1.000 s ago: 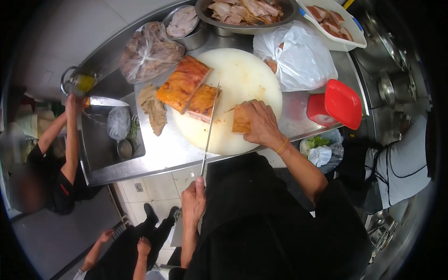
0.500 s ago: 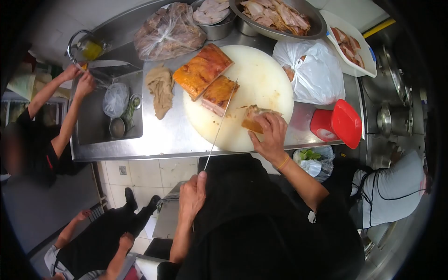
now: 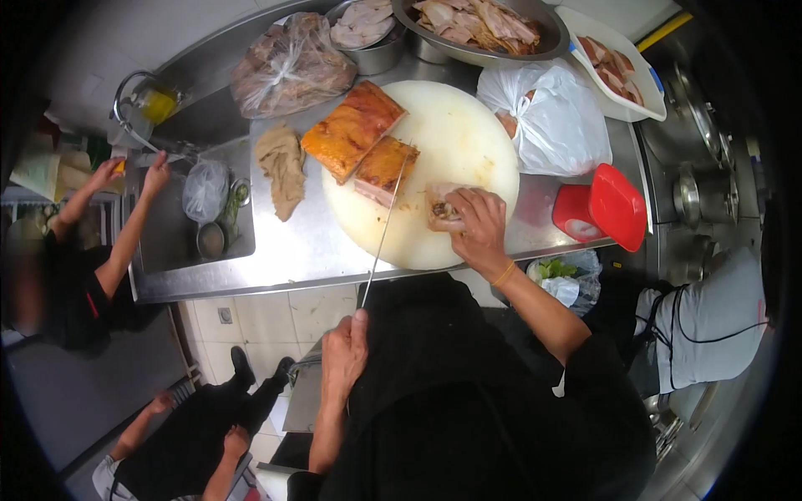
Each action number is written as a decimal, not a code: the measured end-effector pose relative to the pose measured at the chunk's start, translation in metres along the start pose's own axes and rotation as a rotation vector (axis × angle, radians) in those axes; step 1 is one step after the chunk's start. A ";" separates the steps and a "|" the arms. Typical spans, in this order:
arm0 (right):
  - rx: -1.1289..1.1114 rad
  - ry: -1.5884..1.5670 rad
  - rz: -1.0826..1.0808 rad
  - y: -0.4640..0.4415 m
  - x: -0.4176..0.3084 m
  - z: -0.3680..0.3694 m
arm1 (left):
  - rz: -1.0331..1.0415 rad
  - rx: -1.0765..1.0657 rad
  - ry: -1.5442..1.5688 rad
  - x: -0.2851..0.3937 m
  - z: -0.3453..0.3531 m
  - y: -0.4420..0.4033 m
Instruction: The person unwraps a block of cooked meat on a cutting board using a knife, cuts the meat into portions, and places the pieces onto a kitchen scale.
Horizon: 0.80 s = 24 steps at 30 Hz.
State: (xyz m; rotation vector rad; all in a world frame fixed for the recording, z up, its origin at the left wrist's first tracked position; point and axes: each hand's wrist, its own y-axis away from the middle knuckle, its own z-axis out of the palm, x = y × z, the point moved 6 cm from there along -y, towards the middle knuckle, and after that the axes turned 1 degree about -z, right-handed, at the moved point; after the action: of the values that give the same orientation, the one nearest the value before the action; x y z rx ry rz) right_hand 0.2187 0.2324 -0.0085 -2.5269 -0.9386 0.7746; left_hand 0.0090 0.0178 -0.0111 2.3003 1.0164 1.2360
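My left hand (image 3: 343, 355) is closed around the handle of a long knife (image 3: 385, 234). The blade slants up over the round white cutting board (image 3: 472, 108), its tip overlapping the smaller golden-skinned meat block (image 3: 386, 170); whether they touch I cannot tell. Against that block lies a larger slab of roast meat (image 3: 354, 127), browned on top. On the board's right side, my right hand (image 3: 482, 227) grips a piece of meat (image 3: 440, 200), its pale side with a dark patch showing. Fingers cover part of this piece.
A tan cloth (image 3: 280, 171) lies left of the board. Behind are bagged meat (image 3: 292, 71), a metal bowl of sliced meat (image 3: 551, 48) and a white plastic bag (image 3: 555, 125). A red container (image 3: 575, 213) stands right. A co-worker's hands (image 3: 156, 174) are near the sink (image 3: 159, 273).
The piece in my right hand has turned, so its pale side shows instead of golden skin. My knife hand is nearly still. The co-worker's hands by the sink have moved lower and apart.
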 end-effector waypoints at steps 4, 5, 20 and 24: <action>-0.070 0.043 0.003 0.018 -0.024 0.004 | 0.044 0.024 -0.027 0.004 -0.003 0.001; -0.088 0.029 0.013 0.023 -0.026 0.008 | 0.020 0.002 -0.027 0.004 -0.002 0.002; -0.200 -0.413 0.158 -0.013 0.024 -0.008 | 0.001 -0.096 -0.102 0.069 -0.013 0.037; -0.237 -0.280 0.166 -0.010 0.011 0.007 | 0.044 -0.071 -0.148 0.079 -0.006 0.039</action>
State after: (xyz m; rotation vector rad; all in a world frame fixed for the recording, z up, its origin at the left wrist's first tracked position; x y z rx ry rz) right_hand 0.2160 0.2477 -0.0136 -2.7777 -0.9647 1.1544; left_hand 0.0502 0.0481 0.0607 2.3313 0.8613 1.0824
